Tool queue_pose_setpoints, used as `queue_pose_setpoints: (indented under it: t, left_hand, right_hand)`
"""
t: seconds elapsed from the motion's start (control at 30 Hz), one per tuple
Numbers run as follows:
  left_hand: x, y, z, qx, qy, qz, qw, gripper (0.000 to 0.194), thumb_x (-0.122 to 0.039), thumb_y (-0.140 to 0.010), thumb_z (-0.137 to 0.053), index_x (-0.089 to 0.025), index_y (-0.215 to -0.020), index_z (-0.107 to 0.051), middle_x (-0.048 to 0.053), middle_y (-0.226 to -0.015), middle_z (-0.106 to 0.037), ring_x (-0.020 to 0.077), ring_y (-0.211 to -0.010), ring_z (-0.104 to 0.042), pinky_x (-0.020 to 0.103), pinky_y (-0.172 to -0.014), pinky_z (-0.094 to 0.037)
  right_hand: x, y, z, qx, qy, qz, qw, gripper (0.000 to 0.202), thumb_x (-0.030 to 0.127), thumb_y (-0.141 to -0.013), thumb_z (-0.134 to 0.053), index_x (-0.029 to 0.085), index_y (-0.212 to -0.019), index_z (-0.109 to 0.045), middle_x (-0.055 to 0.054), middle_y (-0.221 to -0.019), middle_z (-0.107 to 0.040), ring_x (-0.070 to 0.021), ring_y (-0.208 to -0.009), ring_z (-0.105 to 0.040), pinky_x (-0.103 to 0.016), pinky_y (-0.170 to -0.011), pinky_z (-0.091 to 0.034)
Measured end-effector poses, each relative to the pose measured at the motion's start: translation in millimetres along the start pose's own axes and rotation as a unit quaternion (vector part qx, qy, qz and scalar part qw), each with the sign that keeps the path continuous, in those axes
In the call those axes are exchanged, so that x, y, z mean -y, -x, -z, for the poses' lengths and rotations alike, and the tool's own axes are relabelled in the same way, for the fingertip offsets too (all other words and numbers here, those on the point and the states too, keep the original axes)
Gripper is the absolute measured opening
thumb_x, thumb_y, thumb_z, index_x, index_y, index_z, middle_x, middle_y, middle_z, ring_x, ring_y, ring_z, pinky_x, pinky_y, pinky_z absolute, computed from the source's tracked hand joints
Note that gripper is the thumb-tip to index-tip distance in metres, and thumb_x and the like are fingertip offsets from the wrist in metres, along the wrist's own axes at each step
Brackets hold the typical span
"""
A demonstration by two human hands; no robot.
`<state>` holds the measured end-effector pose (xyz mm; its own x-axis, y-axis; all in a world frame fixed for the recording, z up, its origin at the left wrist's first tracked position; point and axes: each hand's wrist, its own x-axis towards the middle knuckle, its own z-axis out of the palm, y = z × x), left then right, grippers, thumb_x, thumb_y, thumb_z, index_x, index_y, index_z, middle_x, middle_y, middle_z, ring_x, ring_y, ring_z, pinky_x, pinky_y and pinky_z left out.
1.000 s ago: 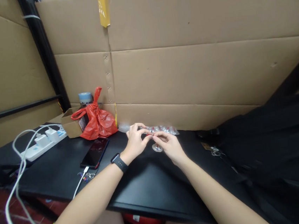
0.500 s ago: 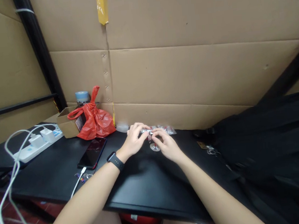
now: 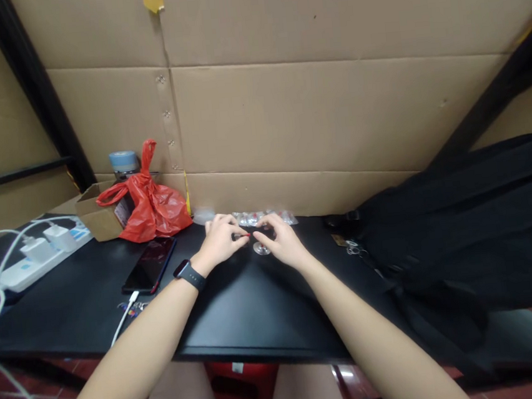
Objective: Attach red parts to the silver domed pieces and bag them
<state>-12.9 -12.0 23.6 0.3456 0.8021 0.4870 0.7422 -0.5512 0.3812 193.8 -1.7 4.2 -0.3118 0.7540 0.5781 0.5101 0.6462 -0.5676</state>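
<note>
My left hand (image 3: 220,238), with a dark watch (image 3: 190,274) at the wrist, pinches a small red piece (image 3: 249,234) between thumb and forefinger. Its exact kind is too small to make out. Just to the right, my right hand (image 3: 282,240) is held over the black table (image 3: 261,300), thumb and forefinger curved and apart, with nothing visible between them. Below its thumb lies a small clear round dish-like thing (image 3: 261,248), partly hidden by the hand. Behind both hands, several small clear plastic packets (image 3: 268,217) lie along the cardboard wall.
On the left are a phone (image 3: 150,266), a white charging cable (image 3: 125,316), a power strip (image 3: 40,255), a cardboard box (image 3: 95,213) and a red plastic bag (image 3: 156,204). A black cloth item (image 3: 466,230) covers the right side, with a key ring (image 3: 354,247) beside it.
My hands have moved apart from a shared hold on a small shiny item; the red piece now shows in the left fingers. The view has tilted down and shifted right.
</note>
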Motion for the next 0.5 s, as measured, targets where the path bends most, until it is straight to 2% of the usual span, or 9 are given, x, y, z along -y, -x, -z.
queue_pose_setpoints:
  t: [0.07,0.13,0.23,0.3,0.37,0.5]
  left_hand:
    - [4,-1,0.5,-0.002,-0.011,0.004,1.000,0.013,-0.036,-0.087,-0.067,-0.031,-0.090,-0.079,0.003,-0.100,-0.069,0.0247,-0.107,-0.052,0.043,-0.095,-0.031]
    - [7,-1,-0.2,-0.004,-0.012,0.007,1.000,0.014,-0.033,-0.090,-0.063,-0.031,-0.092,-0.077,0.003,-0.097,-0.072,0.0239,-0.104,-0.055,0.042,-0.095,-0.029]
    - [8,0,-2.3,-0.002,-0.012,0.018,1.000,0.017,-0.031,-0.092,-0.059,-0.027,-0.088,-0.075,0.003,-0.096,-0.074,0.0235,-0.102,-0.058,0.042,-0.094,-0.029]
    - [7,0,-3.4,0.000,-0.013,0.024,1.000,0.017,-0.031,-0.091,-0.058,-0.026,-0.086,-0.073,0.003,-0.095,-0.075,0.0237,-0.102,-0.060,0.042,-0.094,-0.030]
    - [5,-1,-3.5,-0.001,-0.009,0.033,0.999,0.016,-0.031,-0.091,-0.058,-0.025,-0.086,-0.072,0.003,-0.093,-0.076,0.0237,-0.099,-0.063,0.041,-0.093,-0.032]
    - [-1,-2,-2.7,0.019,0.028,0.067,0.997,0.017,-0.035,-0.089,-0.058,-0.025,-0.089,-0.072,0.002,-0.088,-0.077,0.0217,-0.087,-0.068,0.037,-0.087,-0.040]
  right_hand:
    - [-10,1,3,0.008,0.064,-0.021,0.998,0.028,0.033,-0.081,-0.070,0.021,-0.105,-0.064,-0.010,-0.106,-0.064,-0.0253,-0.099,-0.060,-0.040,-0.086,-0.048]
    - [-20,3,5,0.042,0.108,-0.058,0.992,0.031,0.032,-0.077,-0.074,0.021,-0.105,-0.066,-0.009,-0.101,-0.068,-0.0247,-0.094,-0.063,-0.039,-0.084,-0.047]
    - [-28,4,4,0.105,0.127,-0.091,0.982,0.013,0.028,-0.079,-0.072,0.023,-0.091,-0.071,-0.004,-0.086,-0.072,-0.0199,-0.078,-0.065,-0.035,-0.079,-0.046]
    - [-28,3,2,0.120,0.120,-0.090,0.981,0.002,0.021,-0.079,-0.070,0.022,-0.080,-0.070,-0.002,-0.078,-0.072,-0.0182,-0.073,-0.065,-0.033,-0.076,-0.046]
    - [-25,1,0,0.105,0.079,-0.093,0.987,0.003,0.021,-0.080,-0.068,0.021,-0.077,-0.068,-0.002,-0.075,-0.072,-0.0176,-0.069,-0.065,-0.031,-0.071,-0.047]
    - [-11,-1,-5,0.071,-0.123,-0.107,0.984,0.015,0.034,-0.086,-0.062,0.019,-0.084,-0.062,-0.004,-0.078,-0.071,-0.0191,-0.071,-0.071,-0.031,-0.068,-0.053]
